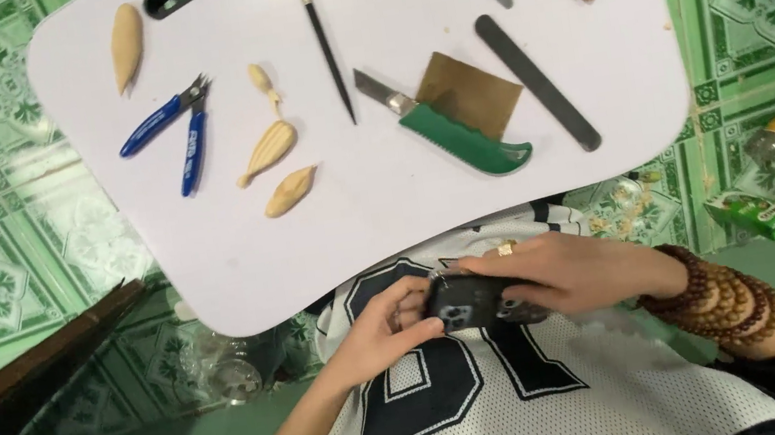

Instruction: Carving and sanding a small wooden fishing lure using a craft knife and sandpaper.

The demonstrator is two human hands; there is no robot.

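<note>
1. Two hands close on one dark phone (473,302) held sideways just above the person's white jersey (524,400), below the near edge of the white lap table (383,188).
2. Left hand (379,335) has its fingers curled round the phone's left end, thumb pressed on the edge.
3. Right hand (572,272) lies over the phone's top and right end, fingers together and wrapped on it; a ring shows on one finger, and wooden bead bracelets (716,292) circle the wrist.
4. Farther out, on the table, lie a green-handled utility knife (451,128) partly over a brown sandpaper square (471,90), a flat grey file (537,82) just beside it, and a thin black tool (324,45).
5. Well left of those rest blue-handled cutters (173,131) and several pale carved wooden pieces (269,148).
</note>
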